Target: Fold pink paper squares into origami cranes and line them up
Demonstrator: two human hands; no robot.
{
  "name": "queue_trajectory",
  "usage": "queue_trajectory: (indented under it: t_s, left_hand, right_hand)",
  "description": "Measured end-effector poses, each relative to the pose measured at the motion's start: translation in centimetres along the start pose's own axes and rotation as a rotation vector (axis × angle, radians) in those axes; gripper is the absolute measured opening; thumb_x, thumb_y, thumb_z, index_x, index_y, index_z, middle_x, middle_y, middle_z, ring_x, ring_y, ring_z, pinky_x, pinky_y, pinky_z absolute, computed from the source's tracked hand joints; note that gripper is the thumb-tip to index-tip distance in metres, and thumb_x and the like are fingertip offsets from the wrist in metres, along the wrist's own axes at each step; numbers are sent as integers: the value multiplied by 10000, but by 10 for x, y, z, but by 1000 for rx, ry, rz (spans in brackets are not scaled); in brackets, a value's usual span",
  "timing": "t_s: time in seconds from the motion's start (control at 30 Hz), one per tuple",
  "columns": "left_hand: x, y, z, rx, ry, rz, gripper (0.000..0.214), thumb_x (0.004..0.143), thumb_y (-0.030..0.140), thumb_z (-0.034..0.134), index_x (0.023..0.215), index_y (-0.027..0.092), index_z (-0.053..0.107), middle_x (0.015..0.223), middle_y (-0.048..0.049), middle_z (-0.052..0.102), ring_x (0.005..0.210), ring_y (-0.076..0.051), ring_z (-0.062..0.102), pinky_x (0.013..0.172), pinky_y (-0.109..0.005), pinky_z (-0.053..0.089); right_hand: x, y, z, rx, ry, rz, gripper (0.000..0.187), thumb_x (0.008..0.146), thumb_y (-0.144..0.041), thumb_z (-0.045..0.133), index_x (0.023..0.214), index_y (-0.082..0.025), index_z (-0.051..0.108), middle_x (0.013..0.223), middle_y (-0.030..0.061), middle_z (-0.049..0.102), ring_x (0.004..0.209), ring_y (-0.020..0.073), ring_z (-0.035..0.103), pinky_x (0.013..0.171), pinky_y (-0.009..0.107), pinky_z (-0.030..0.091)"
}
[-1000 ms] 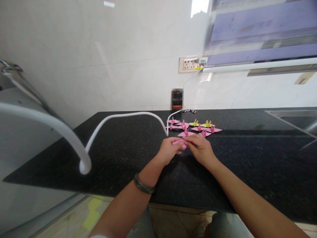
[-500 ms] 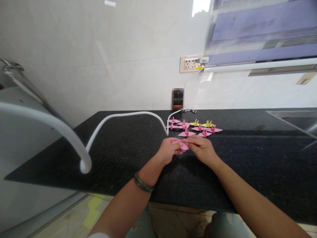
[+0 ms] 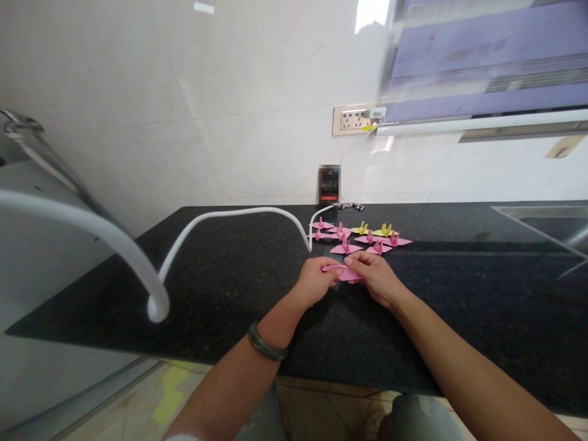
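Observation:
A small piece of folded pink paper (image 3: 350,275) is pinched between my two hands, just above the dark countertop. My left hand (image 3: 316,279) is closed on its left end, thumb on top. At the other end, my right hand (image 3: 374,277) grips it with thumb and fingertips; some fingers are hidden behind. Right beyond the hands stand several pink paper cranes (image 3: 345,247), wings spread, with two yellow paper cranes (image 3: 386,230) behind them.
A white curved tube (image 3: 257,211) arches over the left of the black countertop (image 3: 220,288). Against the wall leans a phone-like device (image 3: 329,184) with a blurred screen, beside a beaded strand (image 3: 353,206). A sink (image 3: 551,214) lies right, a socket panel (image 3: 351,120) above.
The folded pink paper has shifted slightly right and shows more of its length between the hands. My right fingers have changed their hold on it. The cranes have not moved.

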State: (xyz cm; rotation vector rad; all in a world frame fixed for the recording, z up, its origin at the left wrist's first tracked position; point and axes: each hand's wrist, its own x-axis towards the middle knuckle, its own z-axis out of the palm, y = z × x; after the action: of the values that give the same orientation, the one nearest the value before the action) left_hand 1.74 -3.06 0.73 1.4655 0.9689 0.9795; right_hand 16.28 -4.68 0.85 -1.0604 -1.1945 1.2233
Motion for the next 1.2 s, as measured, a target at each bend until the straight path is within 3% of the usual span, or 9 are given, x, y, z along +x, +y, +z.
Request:
queue_trajectory:
  t_s: [0.17, 0.53, 0.87, 1.2]
  left_hand:
    - [3, -2, -2, 18, 74, 26, 229, 634, 286, 588, 785, 117, 622, 633, -20, 568, 526, -90, 518, 491, -213, 455]
    - [4, -6, -4, 130, 48, 90, 169, 663, 243, 554, 778, 129, 604, 618, -21, 585, 524, -93, 536, 509, -200, 438]
    - [3, -5, -1, -3, -8, -20, 147, 651, 209, 568, 756, 107, 584, 646, -38, 586, 547, -95, 547, 549, -229, 466]
    - [2, -2, -4, 203, 16, 102, 162, 657, 249, 550, 755, 128, 595, 598, -8, 573, 533, -95, 516, 512, -196, 405]
  right_hand:
    - [-3, -3, -3, -33, -52, 89, 238, 637, -377, 611, 722, -155, 603, 683, -1, 553, 594, 90, 501, 491, 197, 425]
    - [-2, -3, -8, -80, -135, 97, 238, 617, -341, 639, 745, -141, 617, 718, 21, 578, 619, 99, 510, 518, 212, 420]
    - [-3, -7, -6, -260, -95, -45, 214, 637, -331, 617, 681, -122, 604, 593, -10, 550, 524, 76, 443, 502, 214, 333]
    - [-3, -3, -4, 40, -93, 160, 223, 618, -357, 630, 658, -147, 567, 630, -19, 558, 547, 77, 498, 542, 222, 407]
